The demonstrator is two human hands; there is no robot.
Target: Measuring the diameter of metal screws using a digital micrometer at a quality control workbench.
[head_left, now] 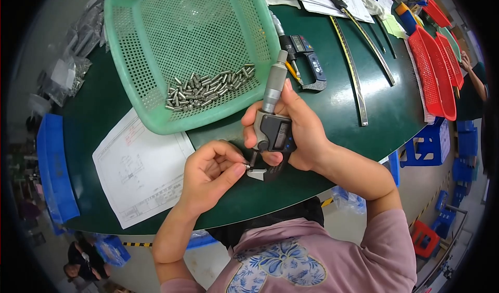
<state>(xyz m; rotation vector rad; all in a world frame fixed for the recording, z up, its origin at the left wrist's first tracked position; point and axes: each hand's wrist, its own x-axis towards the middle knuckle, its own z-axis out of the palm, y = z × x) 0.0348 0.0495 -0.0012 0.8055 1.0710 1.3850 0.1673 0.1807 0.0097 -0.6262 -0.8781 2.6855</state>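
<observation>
My right hand (304,124) is wrapped round a digital micrometer (275,129), its thimble pointing away from me and its dark frame curving toward the table's near edge. Thumb and index finger of my left hand (210,173) pinch a small metal pin (247,166) between the micrometer's jaws. Most of that pin is hidden by the fingertips. Beyond my hands stands a green plastic basket (132,93), with many short steel pins (208,89) heaped in its near part.
A printed drawing sheet (140,171) lies left of my left hand. Right of the basket rests a second digital micrometer (312,64). Farther right are a long metal strip (353,80), a caliper (364,33) and red baskets (429,75). A blue bin (57,168) stands at the left edge.
</observation>
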